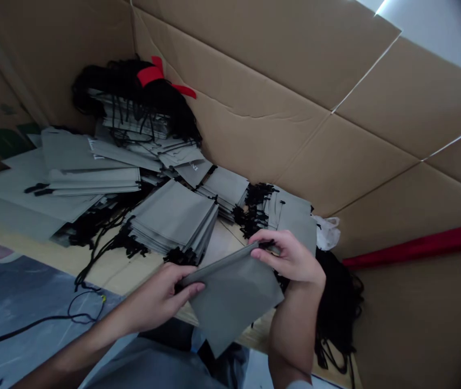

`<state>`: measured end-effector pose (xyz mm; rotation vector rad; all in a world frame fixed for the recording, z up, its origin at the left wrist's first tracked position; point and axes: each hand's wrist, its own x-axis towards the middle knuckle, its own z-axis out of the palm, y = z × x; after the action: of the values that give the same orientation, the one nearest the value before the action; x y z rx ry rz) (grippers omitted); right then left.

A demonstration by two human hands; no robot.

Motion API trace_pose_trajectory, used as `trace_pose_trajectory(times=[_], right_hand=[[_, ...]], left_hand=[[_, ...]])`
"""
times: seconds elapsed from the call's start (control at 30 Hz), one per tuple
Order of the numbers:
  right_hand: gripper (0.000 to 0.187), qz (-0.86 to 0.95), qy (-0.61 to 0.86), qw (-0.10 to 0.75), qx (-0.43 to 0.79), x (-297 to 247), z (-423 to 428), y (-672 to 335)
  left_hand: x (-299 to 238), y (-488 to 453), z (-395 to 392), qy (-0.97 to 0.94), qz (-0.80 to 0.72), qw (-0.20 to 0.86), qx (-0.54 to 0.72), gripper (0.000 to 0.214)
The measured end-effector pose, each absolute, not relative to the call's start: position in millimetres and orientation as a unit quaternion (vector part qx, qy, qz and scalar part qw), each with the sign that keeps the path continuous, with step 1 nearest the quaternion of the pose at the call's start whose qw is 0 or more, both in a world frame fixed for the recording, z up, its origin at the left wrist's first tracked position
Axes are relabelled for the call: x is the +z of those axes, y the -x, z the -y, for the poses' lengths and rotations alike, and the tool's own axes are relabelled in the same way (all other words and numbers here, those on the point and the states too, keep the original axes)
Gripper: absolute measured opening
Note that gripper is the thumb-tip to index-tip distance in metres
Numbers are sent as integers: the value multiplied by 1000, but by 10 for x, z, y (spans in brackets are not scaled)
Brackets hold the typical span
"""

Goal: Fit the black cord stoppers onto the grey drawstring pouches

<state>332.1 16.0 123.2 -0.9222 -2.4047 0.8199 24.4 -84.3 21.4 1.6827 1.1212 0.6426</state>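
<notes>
A flat grey drawstring pouch [236, 300] hangs between my hands over the front edge of the table. My left hand [174, 292] pinches its upper left corner between thumb and fingers. At the upper right corner, my right hand [287, 256] grips the pouch's edge, with a bit of black cord near the fingers. Just beyond lies a stack of similar grey pouches [176, 213], their black cord ends bunched along the sides. More pouches with black cords [260, 208] sit behind my right hand.
Cardboard walls [255, 75] enclose the table's back and sides. A bundle of black cords [129, 81] with a red band [151, 74] tops the far left pile. More black cords [338, 308] hang at right, near a white plastic bag [327, 232] and a red strip [420, 243].
</notes>
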Motion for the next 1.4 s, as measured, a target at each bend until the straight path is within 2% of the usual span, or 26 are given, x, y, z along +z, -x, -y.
trace_pose_trajectory(times=[0.1,0.23,0.4,0.67,0.7,0.77,0.87,1.03,1.17,1.4], right_hand=[[18,859,342,234,300,1151,-177,-3262],[24,826,381,288,300,1068,-215,-3251],[21,807,409,309,294,1010,-328,-3197],[26,747,451,404,273,997,-407,-3365],[27,741,455,414,270,1004,-399,-3411],[29,730,462,428,265,1016,-378,-3489],[33,719,469,440,262,1029,-351,-3555],[36,714,473,442,266,1027,-339,-3586],[36,712,476,443,265,1018,-334,-3608],[37,712,478,449,251,1029,-324,-3651]], left_hand=[[224,-124,838,-660,-491,494,282,48],[179,-52,838,-647,-531,411,360,50],[43,-142,908,-661,-529,338,411,49],[-112,-94,730,-677,-534,108,495,27],[-121,-45,656,-677,-544,80,490,27],[-144,29,515,-687,-557,48,464,41],[-192,34,388,-705,-574,22,416,50],[-266,-89,364,-724,-580,-2,374,36],[-273,-92,354,-713,-588,-12,381,29],[-191,-17,327,-647,-629,-54,428,36]])
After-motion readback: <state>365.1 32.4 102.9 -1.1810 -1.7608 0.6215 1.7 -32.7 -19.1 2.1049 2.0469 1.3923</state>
